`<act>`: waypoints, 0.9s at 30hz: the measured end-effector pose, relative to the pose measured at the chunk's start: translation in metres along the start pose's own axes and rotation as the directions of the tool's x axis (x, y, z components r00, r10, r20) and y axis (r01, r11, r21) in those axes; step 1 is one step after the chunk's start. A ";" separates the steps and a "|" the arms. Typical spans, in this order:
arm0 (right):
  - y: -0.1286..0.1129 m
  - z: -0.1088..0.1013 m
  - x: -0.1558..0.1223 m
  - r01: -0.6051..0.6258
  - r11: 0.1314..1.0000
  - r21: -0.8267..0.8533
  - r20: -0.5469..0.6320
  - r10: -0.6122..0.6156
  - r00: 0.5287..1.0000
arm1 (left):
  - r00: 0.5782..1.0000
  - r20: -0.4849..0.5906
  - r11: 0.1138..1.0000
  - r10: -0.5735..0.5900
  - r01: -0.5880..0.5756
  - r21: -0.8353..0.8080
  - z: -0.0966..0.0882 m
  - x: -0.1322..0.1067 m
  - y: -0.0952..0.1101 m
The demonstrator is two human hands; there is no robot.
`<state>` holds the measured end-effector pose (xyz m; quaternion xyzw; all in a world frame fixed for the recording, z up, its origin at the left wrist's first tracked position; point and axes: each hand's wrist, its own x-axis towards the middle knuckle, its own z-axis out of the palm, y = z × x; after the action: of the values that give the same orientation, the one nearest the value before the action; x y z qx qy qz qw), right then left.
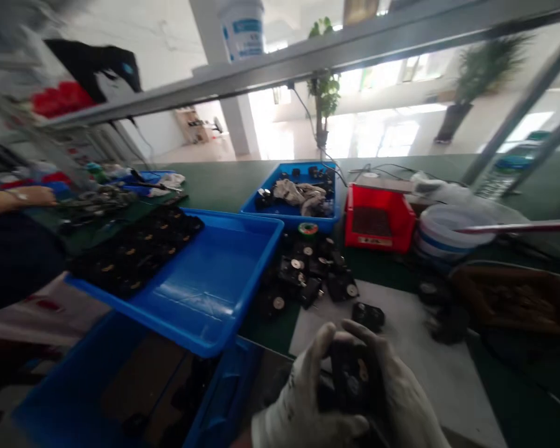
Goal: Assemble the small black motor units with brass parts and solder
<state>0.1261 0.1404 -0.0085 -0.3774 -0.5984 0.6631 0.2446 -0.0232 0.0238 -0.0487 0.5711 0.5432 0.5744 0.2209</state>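
Both my hands wear pale work gloves and hold one black boxy part (354, 376) between them, low in the view. My left hand (303, 392) wraps its near side, thumb and fingers curled round it. Along the right side presses my right hand (396, 386), its fingers over the top edge. Blur and the gloves hide much of the part; a small brass-coloured piece shows on its face. Just beyond lies a similar black part (368, 316) on a white sheet (429, 354). Several more black parts with silver discs (303, 267) are heaped on the green bench.
A blue tray (200, 298) with rows of black parts sits left, above a blue crate (74, 398). Farther back stand another blue tray (289, 219), a red bin (378, 218) and a white bucket (448, 233). A co-worker's arm (18, 199) reaches in at left.
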 end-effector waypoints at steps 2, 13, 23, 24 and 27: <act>-0.004 0.010 -0.006 0.024 0.994 0.108 -0.073 -0.016 0.997 | 0.997 0.062 0.995 0.042 -0.047 0.086 0.000 0.001 0.003; -0.028 0.005 -0.034 0.235 0.970 0.069 -0.128 -0.225 0.966 | 0.956 0.166 0.936 0.243 -0.276 0.219 -0.013 0.006 0.030; -0.026 0.015 -0.038 0.154 0.987 0.041 -0.130 -0.148 0.980 | 0.989 0.128 0.976 0.073 -0.097 0.195 -0.022 0.003 0.043; -0.025 0.016 -0.037 0.135 0.990 0.043 -0.128 -0.128 0.983 | 0.993 0.087 0.994 -0.077 0.070 0.085 -0.020 0.004 0.046; -0.018 0.020 -0.035 0.105 0.994 0.044 -0.160 -0.097 0.982 | 0.795 0.078 0.735 -0.601 0.589 -0.336 -0.007 0.008 0.058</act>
<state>0.1287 0.1042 0.0163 -0.3913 -0.5780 0.6333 0.3342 -0.0099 0.0101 0.0067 0.3093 0.5921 0.5694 0.4790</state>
